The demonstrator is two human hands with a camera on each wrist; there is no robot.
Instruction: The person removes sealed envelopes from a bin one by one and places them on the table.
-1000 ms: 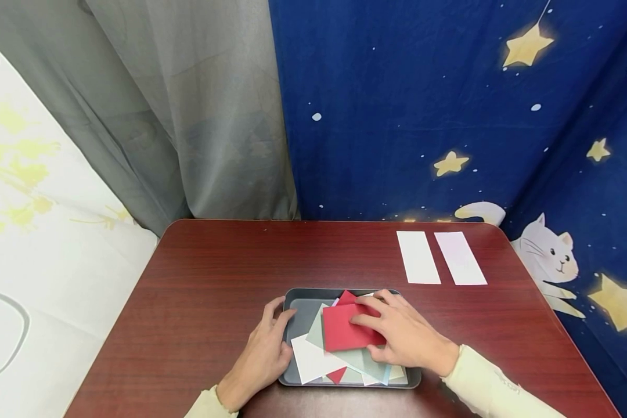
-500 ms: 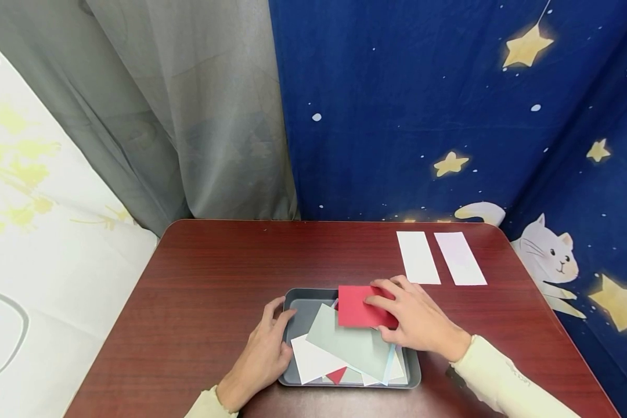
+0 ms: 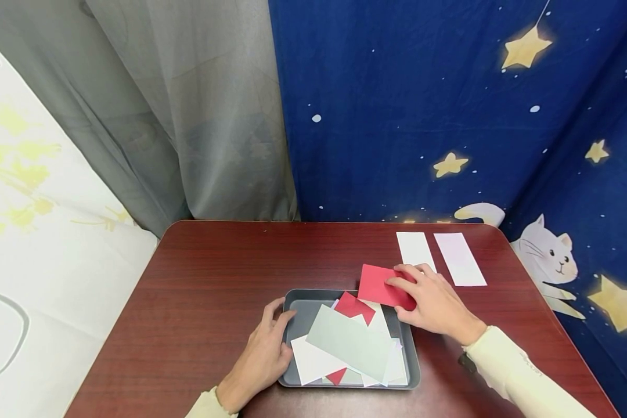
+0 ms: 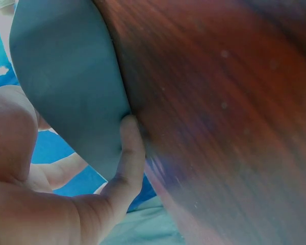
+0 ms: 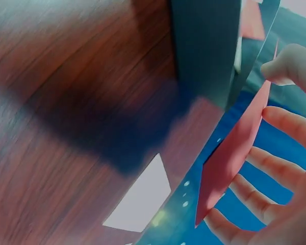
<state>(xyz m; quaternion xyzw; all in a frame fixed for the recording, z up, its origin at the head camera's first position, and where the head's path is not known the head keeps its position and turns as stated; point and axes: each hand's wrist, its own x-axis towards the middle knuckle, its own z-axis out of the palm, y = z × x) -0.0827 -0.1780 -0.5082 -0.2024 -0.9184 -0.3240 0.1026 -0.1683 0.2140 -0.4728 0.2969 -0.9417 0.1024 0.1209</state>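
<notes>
My right hand (image 3: 436, 299) holds a red paper card (image 3: 377, 284) by its right side, raised over the back right corner of the grey tray (image 3: 415, 363). In the right wrist view, the thumb and several fingertips pinch the edges of the card (image 5: 228, 155), which is tilted above the table. At the tray's left side, my left hand (image 3: 261, 351) grips the rim. The left wrist view shows one finger pressed against the outside of the tray wall (image 4: 71, 76). Inside the tray lies a loose pile: a pale green card (image 3: 347, 339), a white card (image 3: 313, 360) and another red piece (image 3: 352, 307).
A white strip of paper (image 3: 415, 247) and a pale pink strip (image 3: 460, 259) lie at the table's back right. The dark red wooden table (image 3: 214, 278) extends around the tray. Behind it hang a grey curtain (image 3: 230, 116) and a blue star-patterned one (image 3: 371, 145).
My right hand has lifted the red card from the pile and carried it back and right, uncovering the green card and a second red piece. My left hand has stayed on the tray.
</notes>
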